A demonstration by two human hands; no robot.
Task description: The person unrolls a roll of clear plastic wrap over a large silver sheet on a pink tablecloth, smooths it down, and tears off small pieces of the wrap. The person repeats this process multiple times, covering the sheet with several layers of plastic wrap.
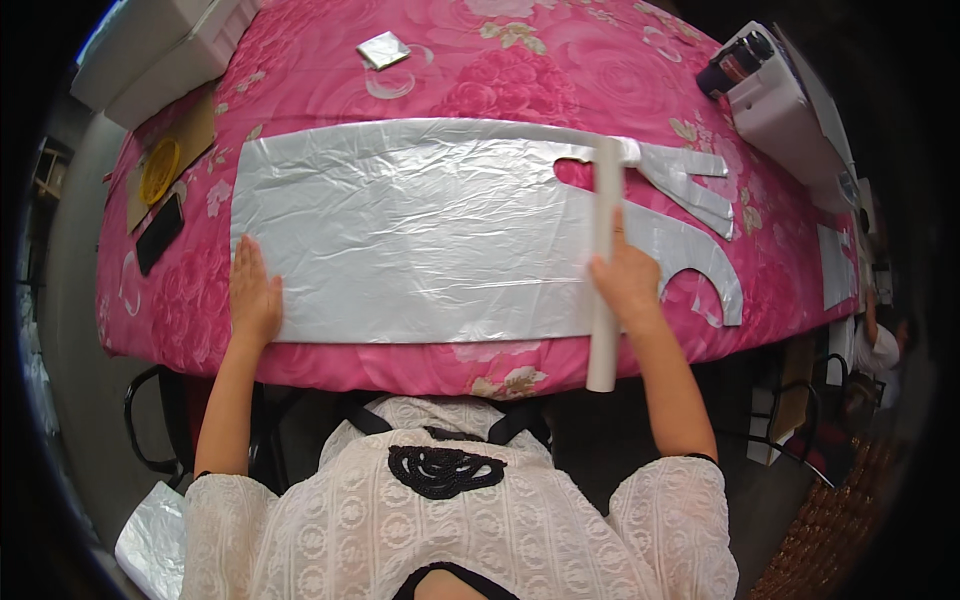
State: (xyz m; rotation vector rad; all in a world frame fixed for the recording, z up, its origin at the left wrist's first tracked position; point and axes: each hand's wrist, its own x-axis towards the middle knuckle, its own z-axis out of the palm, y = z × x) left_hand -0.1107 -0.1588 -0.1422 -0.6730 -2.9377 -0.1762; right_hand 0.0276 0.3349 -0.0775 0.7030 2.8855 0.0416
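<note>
A thin, silvery-white plastic apron (pixel 420 232) lies flat and creased across the table, its curved cut-outs and narrow straps at the right end. My left hand (pixel 253 294) rests flat on the apron's near left edge, thumb apart from the fingers, holding nothing. In my right hand (pixel 628 276) is a white tube (pixel 604 187), lying crosswise over the apron near the cut-outs. My index finger points away from me along it. The tube's near end sticks out past the apron and the table edge, slightly blurred. Part of the strap area is hidden beneath it.
A pink floral tablecloth (pixel 322 90) covers the table. At left are a phone (pixel 160 234), a yellow tape roll (pixel 160 171) and a white foam box (pixel 180 64). A small folded silvery packet (pixel 383 50) lies at the back. Another foam box (pixel 787 127) and a dark bottle (pixel 735 64) stand right.
</note>
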